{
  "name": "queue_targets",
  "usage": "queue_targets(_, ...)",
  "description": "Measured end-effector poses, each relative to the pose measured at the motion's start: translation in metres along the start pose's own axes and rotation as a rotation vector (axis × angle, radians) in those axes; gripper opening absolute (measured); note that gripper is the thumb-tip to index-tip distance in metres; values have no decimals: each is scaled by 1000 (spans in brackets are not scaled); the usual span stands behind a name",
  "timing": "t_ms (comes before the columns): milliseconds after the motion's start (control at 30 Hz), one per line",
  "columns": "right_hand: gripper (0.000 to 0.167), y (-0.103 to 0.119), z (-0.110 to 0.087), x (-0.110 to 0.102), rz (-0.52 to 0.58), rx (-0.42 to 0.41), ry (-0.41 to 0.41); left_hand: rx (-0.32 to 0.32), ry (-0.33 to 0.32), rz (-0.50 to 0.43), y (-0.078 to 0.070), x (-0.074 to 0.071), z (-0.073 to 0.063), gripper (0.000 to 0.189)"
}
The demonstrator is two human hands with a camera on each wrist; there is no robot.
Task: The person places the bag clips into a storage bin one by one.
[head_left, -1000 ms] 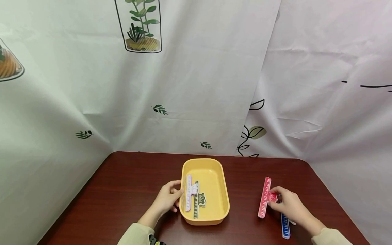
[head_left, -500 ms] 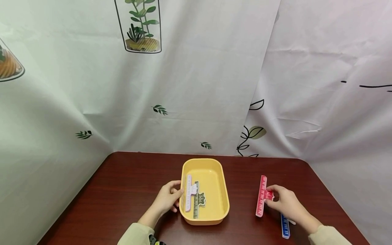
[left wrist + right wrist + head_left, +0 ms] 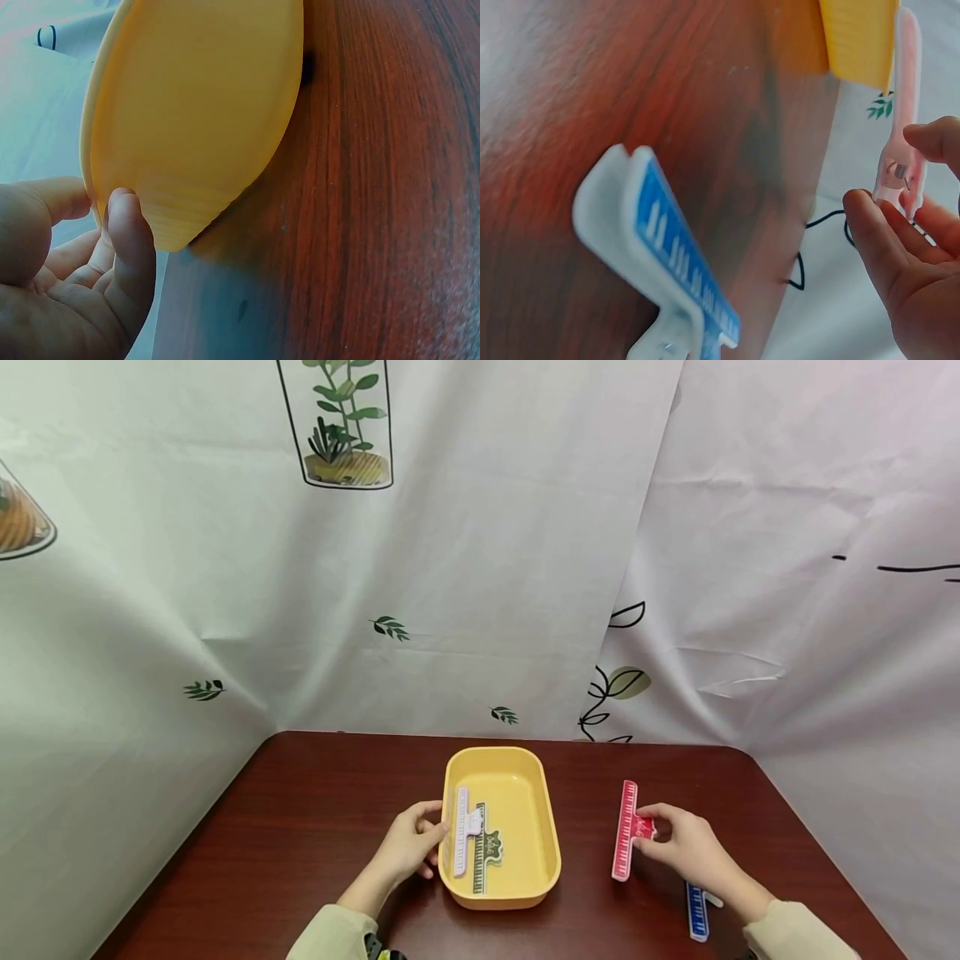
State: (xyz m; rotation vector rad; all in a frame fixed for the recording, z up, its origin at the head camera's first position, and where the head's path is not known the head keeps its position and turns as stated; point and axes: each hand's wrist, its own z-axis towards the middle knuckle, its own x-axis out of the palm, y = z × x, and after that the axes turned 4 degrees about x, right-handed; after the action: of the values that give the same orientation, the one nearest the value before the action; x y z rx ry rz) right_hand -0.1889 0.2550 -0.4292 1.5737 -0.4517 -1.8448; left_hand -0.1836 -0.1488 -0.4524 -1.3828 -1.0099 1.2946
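Note:
My right hand [image 3: 693,843] pinches the handle of a red-pink music-sheet clip [image 3: 625,831] with a piano-key pattern, held above the table to the right of the tray. In the right wrist view this clip [image 3: 907,82] is seen edge-on, its spring showing between thumb and fingers. My left hand [image 3: 408,843] grips the left edge of a yellow tray [image 3: 552,835]; the left wrist view shows thumb and fingers at the rim of the tray [image 3: 202,97]. Inside the tray lie a pale pink clip [image 3: 461,835] and a dark green clip [image 3: 492,846], side by side.
A blue clip [image 3: 697,914] with a white back lies on the dark red-brown table [image 3: 337,793], partly under my right wrist. White printed cloth [image 3: 480,568] hangs behind and beside the table.
My right hand has moved left and slightly away from me with the red-pink clip, leaving the blue clip behind. The left hand and tray stay in place.

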Motion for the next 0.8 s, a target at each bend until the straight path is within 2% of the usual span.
queue_targets(400, 42, 14, 9, 4, 74, -15, 8, 0, -8, -1, 2, 0, 0, 45)
queue_targets(800, 48, 20, 16, 7, 499, 37, 177, 5, -2, -9, 3, 0, 1, 46)
